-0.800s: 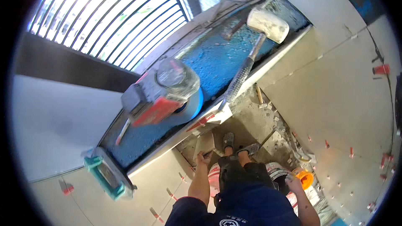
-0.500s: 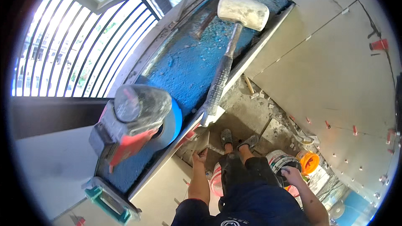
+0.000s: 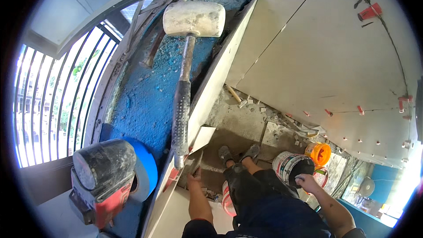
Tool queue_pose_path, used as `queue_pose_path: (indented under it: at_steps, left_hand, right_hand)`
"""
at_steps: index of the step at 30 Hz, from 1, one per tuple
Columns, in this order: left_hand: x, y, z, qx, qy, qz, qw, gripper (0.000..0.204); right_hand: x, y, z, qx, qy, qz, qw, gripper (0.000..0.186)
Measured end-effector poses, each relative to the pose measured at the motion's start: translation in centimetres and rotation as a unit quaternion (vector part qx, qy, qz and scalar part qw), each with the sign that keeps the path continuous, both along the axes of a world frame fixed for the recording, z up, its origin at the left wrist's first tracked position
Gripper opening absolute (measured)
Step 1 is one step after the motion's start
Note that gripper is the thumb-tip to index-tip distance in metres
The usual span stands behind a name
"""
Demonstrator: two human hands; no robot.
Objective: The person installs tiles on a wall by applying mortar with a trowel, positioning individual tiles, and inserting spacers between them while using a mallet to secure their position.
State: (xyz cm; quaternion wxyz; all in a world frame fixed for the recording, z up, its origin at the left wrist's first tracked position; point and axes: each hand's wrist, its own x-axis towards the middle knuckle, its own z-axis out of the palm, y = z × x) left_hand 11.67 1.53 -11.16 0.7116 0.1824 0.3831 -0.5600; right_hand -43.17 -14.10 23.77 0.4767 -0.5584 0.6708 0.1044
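Observation:
My left hand is closed on a thin flat grey piece beside the ledge's pale edge. My right hand is closed at the dark mouth of a white bucket; what it grips is unclear. A white-headed mallet lies along the blue ledge, and a dark metal bar is near its head. A red-and-black power tool sits on the ledge with a blue round object.
An orange bucket and another pail stand near my legs. Large wall tiles with red clips rise at the right. Debris and a wooden-handled tool lie on the floor. A barred window is at the left.
The view has turned: the mallet has shifted left in the picture and the power tool down-left. My left hand has moved left in the picture; my right stays at the bucket.

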Motion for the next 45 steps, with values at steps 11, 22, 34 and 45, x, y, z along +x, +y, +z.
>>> queue_pose_path:
  at_steps: [11, 22, 34, 45]
  left_hand:
    - [-0.6, -7.3, 2.4, 0.275, -0.044, 0.036, 0.96, 0.039]
    - [-1.0, -5.8, -0.4, 0.171, -0.199, 0.104, 0.959, 0.036]
    - [-12.5, -9.3, 7.2, 0.29, -0.271, -0.407, 0.823, 0.026]
    - [-32.2, -52.5, 52.8, -0.081, -0.905, -0.14, 0.393, 0.082]
  right_hand:
    - [1.8, 0.3, -0.6, 0.045, 0.026, 0.033, 0.998, 0.034]
    - [0.4, -1.4, -1.1, 0.048, 0.013, 0.032, 0.998, 0.028]
    - [-5.4, -0.6, -4.2, 0.027, 0.007, 0.036, 0.999, 0.034]
    - [-14.3, 0.7, -3.7, -0.012, -0.017, -0.135, 0.991, 0.031]
